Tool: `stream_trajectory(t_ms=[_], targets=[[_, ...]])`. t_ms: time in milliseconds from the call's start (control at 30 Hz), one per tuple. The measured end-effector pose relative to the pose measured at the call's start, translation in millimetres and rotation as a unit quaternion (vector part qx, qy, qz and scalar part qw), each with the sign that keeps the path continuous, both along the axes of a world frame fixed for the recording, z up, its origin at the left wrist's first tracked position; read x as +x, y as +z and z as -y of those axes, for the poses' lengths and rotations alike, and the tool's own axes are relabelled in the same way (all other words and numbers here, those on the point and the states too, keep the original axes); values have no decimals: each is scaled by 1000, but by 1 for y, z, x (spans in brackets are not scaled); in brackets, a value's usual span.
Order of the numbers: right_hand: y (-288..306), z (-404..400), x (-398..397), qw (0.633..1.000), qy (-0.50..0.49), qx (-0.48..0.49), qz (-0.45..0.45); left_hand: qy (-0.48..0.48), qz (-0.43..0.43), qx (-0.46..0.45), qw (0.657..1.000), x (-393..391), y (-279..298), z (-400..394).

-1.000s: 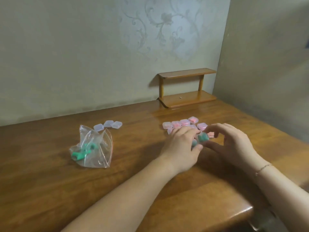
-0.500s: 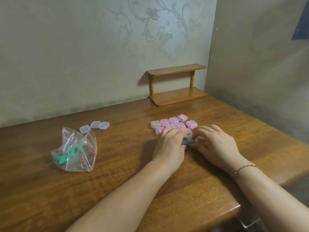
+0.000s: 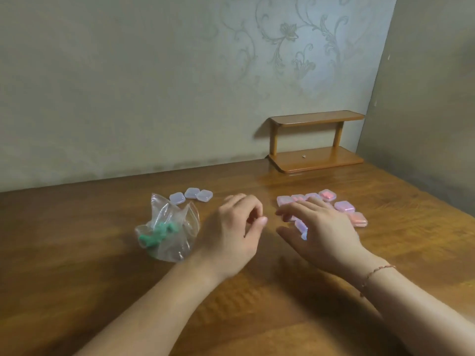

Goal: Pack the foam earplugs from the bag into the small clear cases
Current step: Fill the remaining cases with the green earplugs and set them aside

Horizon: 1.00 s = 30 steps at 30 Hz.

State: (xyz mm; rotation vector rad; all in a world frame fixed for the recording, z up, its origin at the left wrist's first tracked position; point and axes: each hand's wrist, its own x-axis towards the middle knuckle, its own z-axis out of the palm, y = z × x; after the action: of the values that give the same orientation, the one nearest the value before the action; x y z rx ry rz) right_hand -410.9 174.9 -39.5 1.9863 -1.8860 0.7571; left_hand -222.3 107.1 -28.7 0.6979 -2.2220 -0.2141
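A clear zip bag with green foam earplugs lies left of centre on the wooden table. Behind it sit three empty clear cases. Several cases filled with pink earplugs form a cluster at the right. My right hand is spread over the near side of that cluster, fingers fairly straight, and a clear case shows between its thumb and fingers. My left hand hovers between bag and cluster with loosely curled fingers and holds nothing.
A small two-tier wooden shelf stands against the wall at the back right. The table's front edge runs close to my forearms. A side wall borders the table on the right.
My left hand has left the case cluster and moved left toward the bag. My right hand stays over the cluster with fingers more spread. The green-filled case is no longer visible.
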Motion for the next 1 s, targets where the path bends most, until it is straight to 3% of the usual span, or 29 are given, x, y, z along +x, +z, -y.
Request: stream_trajectory(t_ms=[167, 267, 367, 667, 800, 900, 1000], targets=[[5, 67, 62, 996, 31, 81, 14, 83, -47, 4, 995, 101, 2, 23], [2, 107, 81, 992, 5, 119, 40, 135, -87, 75, 984, 140, -10, 34], [-8, 151, 92, 987, -36, 138, 78, 185, -131, 163, 960, 152, -14, 46], [-16, 196, 101, 984, -58, 117, 118, 207, -199, 226, 931, 159, -9, 58], [9, 145, 112, 985, 62, 5, 161, 112, -312, 400, 855, 151, -2, 44], [26, 92, 126, 969, 203, -29, 136, -17, -326, 512, 794, 139, 3, 29], [19, 66, 136, 954, 272, -30, 120, -132, -359, 604, 700, 129, 2, 18]])
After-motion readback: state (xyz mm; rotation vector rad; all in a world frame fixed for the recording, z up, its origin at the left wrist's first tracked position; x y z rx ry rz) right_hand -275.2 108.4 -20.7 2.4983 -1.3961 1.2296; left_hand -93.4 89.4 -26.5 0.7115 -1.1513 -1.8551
